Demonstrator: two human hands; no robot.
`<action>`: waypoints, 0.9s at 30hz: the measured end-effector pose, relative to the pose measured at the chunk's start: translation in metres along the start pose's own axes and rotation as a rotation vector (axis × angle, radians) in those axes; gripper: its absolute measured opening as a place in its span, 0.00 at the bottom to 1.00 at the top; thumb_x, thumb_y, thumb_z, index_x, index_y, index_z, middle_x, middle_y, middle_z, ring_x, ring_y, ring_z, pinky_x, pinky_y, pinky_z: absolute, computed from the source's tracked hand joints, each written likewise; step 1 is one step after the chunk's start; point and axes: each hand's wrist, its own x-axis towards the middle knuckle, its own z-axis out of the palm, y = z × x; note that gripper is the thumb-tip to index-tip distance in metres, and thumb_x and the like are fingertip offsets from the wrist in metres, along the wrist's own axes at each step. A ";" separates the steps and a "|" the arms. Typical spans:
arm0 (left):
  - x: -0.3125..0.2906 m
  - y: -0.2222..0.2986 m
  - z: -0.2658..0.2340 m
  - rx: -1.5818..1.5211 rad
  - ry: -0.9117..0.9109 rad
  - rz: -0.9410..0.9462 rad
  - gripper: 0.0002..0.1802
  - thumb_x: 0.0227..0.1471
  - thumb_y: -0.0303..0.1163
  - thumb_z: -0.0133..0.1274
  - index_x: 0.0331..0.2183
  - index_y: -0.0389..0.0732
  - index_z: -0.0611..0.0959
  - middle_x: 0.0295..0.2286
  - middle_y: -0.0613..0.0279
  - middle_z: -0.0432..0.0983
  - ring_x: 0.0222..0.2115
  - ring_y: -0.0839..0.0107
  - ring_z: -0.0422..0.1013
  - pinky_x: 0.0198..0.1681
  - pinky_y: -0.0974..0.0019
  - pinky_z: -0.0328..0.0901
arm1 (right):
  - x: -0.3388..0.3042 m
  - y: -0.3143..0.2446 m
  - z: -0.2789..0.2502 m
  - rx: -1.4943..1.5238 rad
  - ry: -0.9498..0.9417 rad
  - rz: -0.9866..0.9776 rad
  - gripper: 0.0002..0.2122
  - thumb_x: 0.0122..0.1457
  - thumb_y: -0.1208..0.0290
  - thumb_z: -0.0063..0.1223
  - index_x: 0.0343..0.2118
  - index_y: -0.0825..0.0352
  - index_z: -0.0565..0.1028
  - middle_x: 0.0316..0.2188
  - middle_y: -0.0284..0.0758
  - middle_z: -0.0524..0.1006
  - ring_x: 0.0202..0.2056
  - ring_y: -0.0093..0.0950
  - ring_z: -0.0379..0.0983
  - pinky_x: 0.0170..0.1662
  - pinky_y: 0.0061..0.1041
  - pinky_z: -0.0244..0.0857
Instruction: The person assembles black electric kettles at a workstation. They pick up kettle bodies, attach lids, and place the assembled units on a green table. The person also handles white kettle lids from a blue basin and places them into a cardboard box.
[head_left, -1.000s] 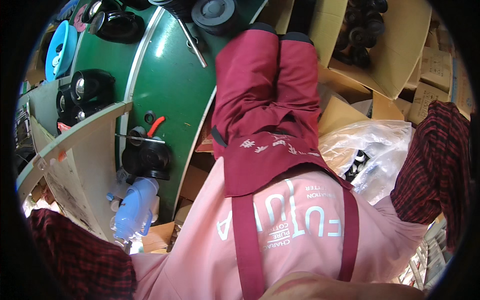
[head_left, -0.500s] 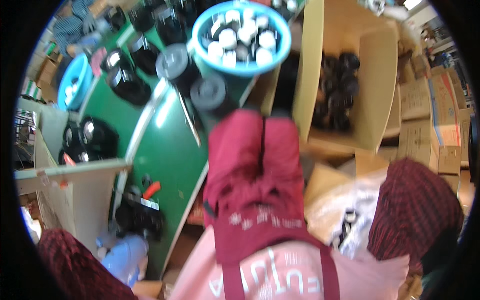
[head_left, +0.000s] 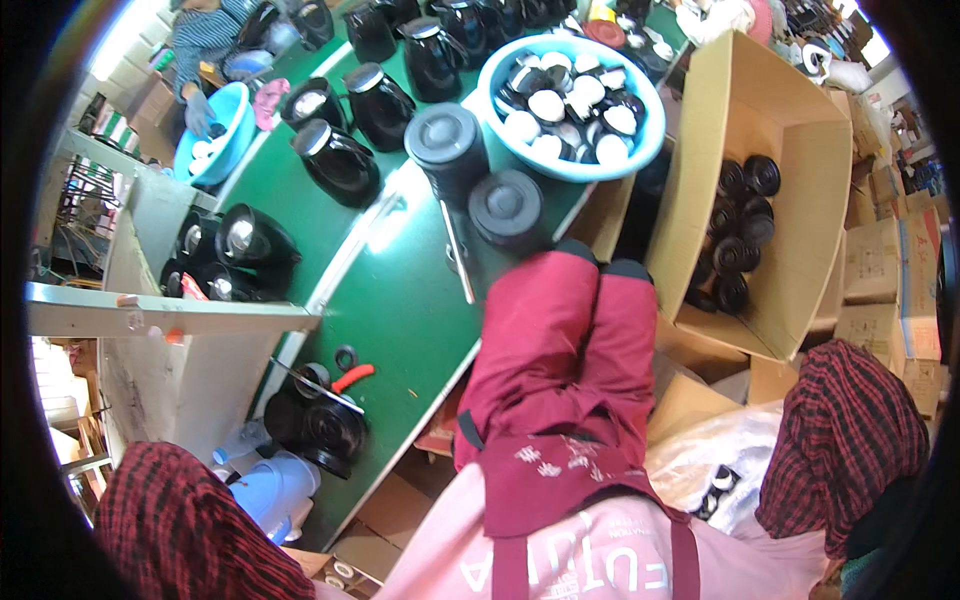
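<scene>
Neither of my hands shows. My left arm, in a red-and-black checked sleeve cover (head_left: 190, 520), enters at the lower left, beside a light-blue plastic vessel (head_left: 275, 490). On the right, a matching sleeve cover (head_left: 840, 440) bends by my side, near clear plastic wrapping (head_left: 715, 450). Between the arms lie my maroon apron (head_left: 565, 480) and maroon-covered legs (head_left: 540, 330). Beyond my knees, two dark cylinders with round tops, one taller (head_left: 445, 140) and one shorter (head_left: 506, 205), stand on the green table (head_left: 400, 310). A thin metal rod (head_left: 455, 250) lies close to them.
A light-blue basin (head_left: 487, 105) holds white and black round parts. Right of it, a cardboard box (head_left: 690, 200) contains black round pieces (head_left: 738, 255). Glossy black vessels (head_left: 335, 165) line the table. An orange-red-handled tool (head_left: 352, 378) lies left. A co-worker's gloved hand (head_left: 198, 112) reaches another basin (head_left: 235, 130).
My view has swung, so the table, basin and box sit farther right and lower. The picture is sharper. A co-worker's gloved hand now shows at the far basin. My hands stay out of sight.
</scene>
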 end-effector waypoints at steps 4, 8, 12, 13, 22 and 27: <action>-0.003 0.002 -0.006 0.007 0.061 -0.010 0.57 0.45 0.52 0.67 0.65 0.34 0.58 0.62 0.39 0.53 0.63 0.47 0.54 0.65 0.46 0.51 | -0.001 0.005 0.004 0.024 0.014 -0.024 0.17 0.67 0.66 0.46 0.56 0.68 0.73 0.52 0.39 0.76 0.52 0.31 0.72 0.58 0.31 0.64; -0.006 -0.008 -0.022 0.010 0.274 -0.103 0.59 0.45 0.54 0.67 0.66 0.33 0.56 0.64 0.38 0.51 0.63 0.46 0.53 0.66 0.45 0.50 | -0.013 0.016 0.001 0.060 0.064 0.070 0.17 0.68 0.66 0.45 0.56 0.68 0.73 0.52 0.38 0.76 0.51 0.30 0.72 0.58 0.30 0.64; -0.009 -0.092 0.027 0.148 0.658 -0.463 0.61 0.44 0.56 0.67 0.67 0.33 0.55 0.65 0.38 0.49 0.64 0.46 0.51 0.67 0.44 0.48 | -0.084 0.009 0.006 0.051 0.189 0.465 0.17 0.69 0.66 0.43 0.56 0.68 0.72 0.51 0.38 0.76 0.51 0.29 0.72 0.58 0.30 0.63; -0.020 -0.126 0.050 0.232 0.656 -0.626 0.62 0.44 0.57 0.67 0.67 0.33 0.54 0.65 0.37 0.49 0.65 0.46 0.51 0.67 0.44 0.48 | -0.124 0.011 0.024 0.182 0.277 0.716 0.17 0.69 0.66 0.43 0.56 0.68 0.72 0.51 0.38 0.77 0.51 0.29 0.72 0.58 0.30 0.63; -0.148 -0.332 0.183 0.787 -0.039 -1.308 0.27 0.50 0.37 0.59 0.54 0.51 0.76 0.52 0.54 0.72 0.55 0.53 0.68 0.56 0.41 0.59 | -0.209 -0.005 0.147 0.306 0.231 1.411 0.15 0.64 0.76 0.50 0.54 0.71 0.73 0.50 0.38 0.77 0.53 0.29 0.73 0.59 0.27 0.62; -0.089 -0.231 0.169 0.470 0.026 -0.679 0.21 0.46 0.29 0.61 0.45 0.51 0.79 0.45 0.58 0.74 0.47 0.55 0.71 0.49 0.50 0.62 | -0.177 -0.009 0.189 0.246 -0.173 1.102 0.22 0.58 0.72 0.60 0.56 0.67 0.73 0.56 0.42 0.73 0.59 0.38 0.68 0.62 0.34 0.61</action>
